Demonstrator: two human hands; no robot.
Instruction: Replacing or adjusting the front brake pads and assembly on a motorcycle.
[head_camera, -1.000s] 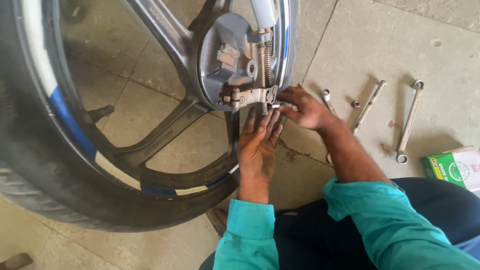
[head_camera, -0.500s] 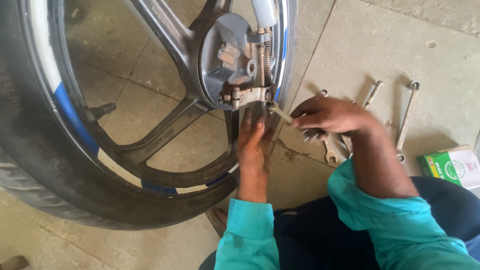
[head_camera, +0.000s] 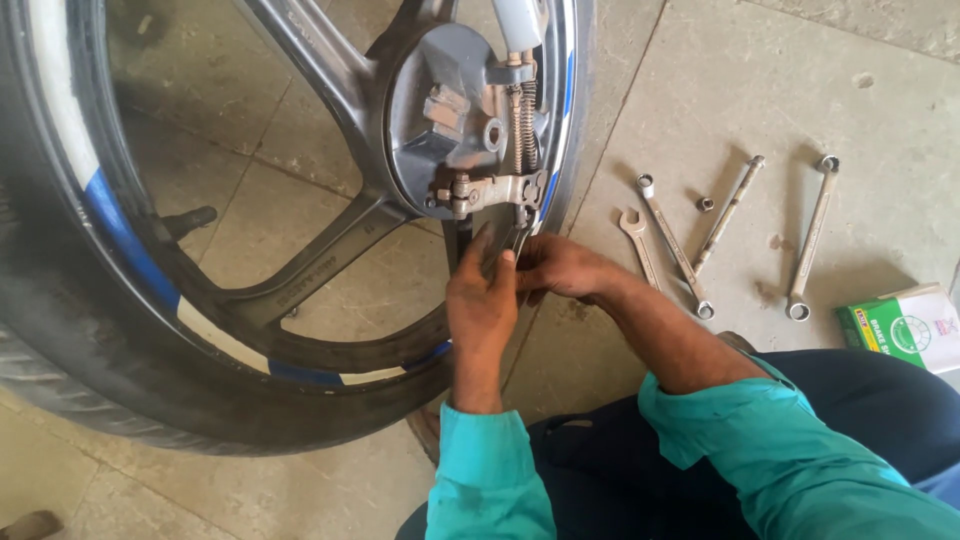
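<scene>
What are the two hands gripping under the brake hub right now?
Both the left hand and right hand close around a thin metal part just under the brake arm; what it is, or where it's gripped, can't be told.

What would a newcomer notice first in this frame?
A big motorcycle wheel fills the left side, with its grey brake hub at top centre. Just below the hub, the left hand and right hand meet at the brake lever. Several spanners lie on the stone floor at right.

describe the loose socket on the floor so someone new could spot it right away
Start at the big motorcycle wheel and look right across the tiled floor to the row of long wrenches. The socket lies between two of them, near their upper ends. It is the only short, stubby round piece; everything beside it is long and slim.
</scene>
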